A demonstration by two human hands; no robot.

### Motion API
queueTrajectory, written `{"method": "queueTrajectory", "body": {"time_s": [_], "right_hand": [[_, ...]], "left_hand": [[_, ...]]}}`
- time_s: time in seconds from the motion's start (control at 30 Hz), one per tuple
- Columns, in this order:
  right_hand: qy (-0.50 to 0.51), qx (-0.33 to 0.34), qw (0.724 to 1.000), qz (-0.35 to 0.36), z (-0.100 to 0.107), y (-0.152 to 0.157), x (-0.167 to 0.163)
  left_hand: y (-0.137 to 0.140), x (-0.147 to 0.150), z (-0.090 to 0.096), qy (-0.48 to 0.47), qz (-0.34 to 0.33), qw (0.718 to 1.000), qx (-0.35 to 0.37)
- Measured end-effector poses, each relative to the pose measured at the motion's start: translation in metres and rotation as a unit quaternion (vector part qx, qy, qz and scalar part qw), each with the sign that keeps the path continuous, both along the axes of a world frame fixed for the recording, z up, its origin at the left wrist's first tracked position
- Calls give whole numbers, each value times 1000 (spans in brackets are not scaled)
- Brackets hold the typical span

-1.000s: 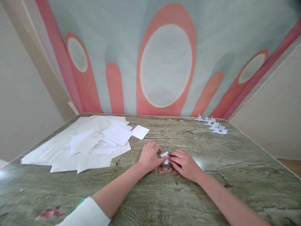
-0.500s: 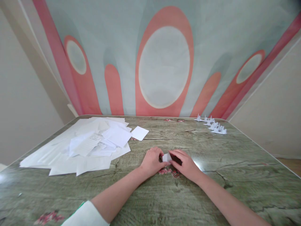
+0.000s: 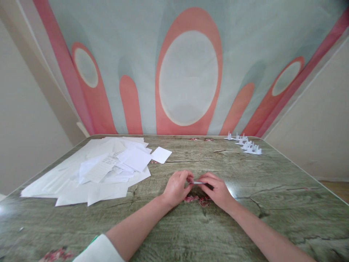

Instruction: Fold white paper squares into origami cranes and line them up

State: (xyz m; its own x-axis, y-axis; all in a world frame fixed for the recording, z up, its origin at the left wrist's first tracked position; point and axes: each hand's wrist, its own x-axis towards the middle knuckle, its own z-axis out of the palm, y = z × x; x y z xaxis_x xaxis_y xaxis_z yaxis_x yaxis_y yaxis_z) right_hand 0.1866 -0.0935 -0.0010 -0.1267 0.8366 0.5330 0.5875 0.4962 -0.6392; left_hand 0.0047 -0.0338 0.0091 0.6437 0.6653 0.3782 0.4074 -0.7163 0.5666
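Note:
Between my two hands, a small folded piece of paper (image 3: pixel 197 182) is held nearly edge-on, so it shows as a thin pale strip. My left hand (image 3: pixel 178 187) pinches its left end between thumb and fingers. At the other end, my right hand (image 3: pixel 215 188) grips it the same way. Both hands are just above the wood-patterned table (image 3: pixel 174 225), near its middle. The paper's fold pattern cannot be made out at this angle.
A spread heap of white paper sheets (image 3: pixel 68 174) covers the table's left side, some with writing. One square sheet (image 3: pixel 161 155) lies at the heap's right edge. Several small folded white paper figures (image 3: pixel 252 148) stand at the back right. A patterned wall covering (image 3: pixel 147 43) rises behind.
The folded paper has tilted from showing a broad white face to lying nearly edge-on. Both hands have stayed on it in about the same place.

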Motion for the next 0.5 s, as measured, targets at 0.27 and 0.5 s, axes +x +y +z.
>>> {"method": "queueTrajectory", "body": {"time_s": [0.27, 0.5], "right_hand": [[-52, 95, 994, -11, 0, -2, 2], [-133, 167, 977, -29, 1, -6, 3]], "left_hand": [[4, -3, 1, 7, -31, 996, 89], [4, -6, 2, 12, -13, 993, 117]]}}
